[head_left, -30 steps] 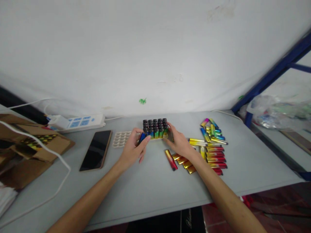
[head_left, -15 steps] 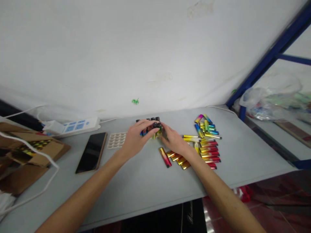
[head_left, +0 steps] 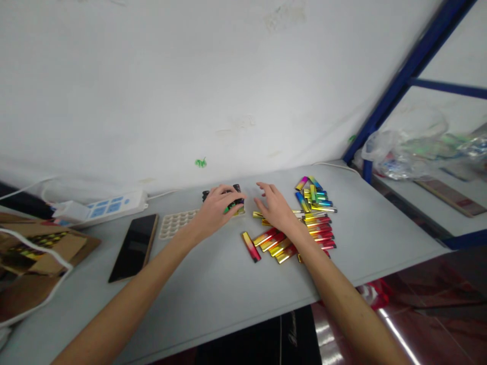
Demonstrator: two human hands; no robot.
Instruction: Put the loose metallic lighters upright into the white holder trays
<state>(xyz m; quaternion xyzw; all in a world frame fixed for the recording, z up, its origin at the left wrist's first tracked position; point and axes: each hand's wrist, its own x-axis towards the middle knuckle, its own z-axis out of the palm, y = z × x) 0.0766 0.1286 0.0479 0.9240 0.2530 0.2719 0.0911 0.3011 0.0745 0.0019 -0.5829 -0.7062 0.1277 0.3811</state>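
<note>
My left hand (head_left: 216, 209) curls over a cluster of black-topped, shiny lighter-like pieces (head_left: 236, 203), fingers and thumb around them. How many it grips is hidden. The cluster stands at the right end of a pale tray with round hollows (head_left: 175, 223); the hand covers where they meet. My right hand (head_left: 277, 205) is off to the right of the cluster with fingers apart and nothing in them. Below and beside it lie loose metallic pieces, red and gold (head_left: 272, 241), and one apart from the rest (head_left: 251, 247).
More loose pieces in blue and green (head_left: 314, 195) lie at the back right. Left are a phone (head_left: 134, 247), a white power strip (head_left: 114, 207) and an open cardboard box (head_left: 57, 253) with a cable across it. A blue metal frame (head_left: 395, 83) rises at right.
My right hand has moved away from the cluster to the right and its fingers have opened. My left hand stays at the cluster. The whole view has shifted slightly.
</note>
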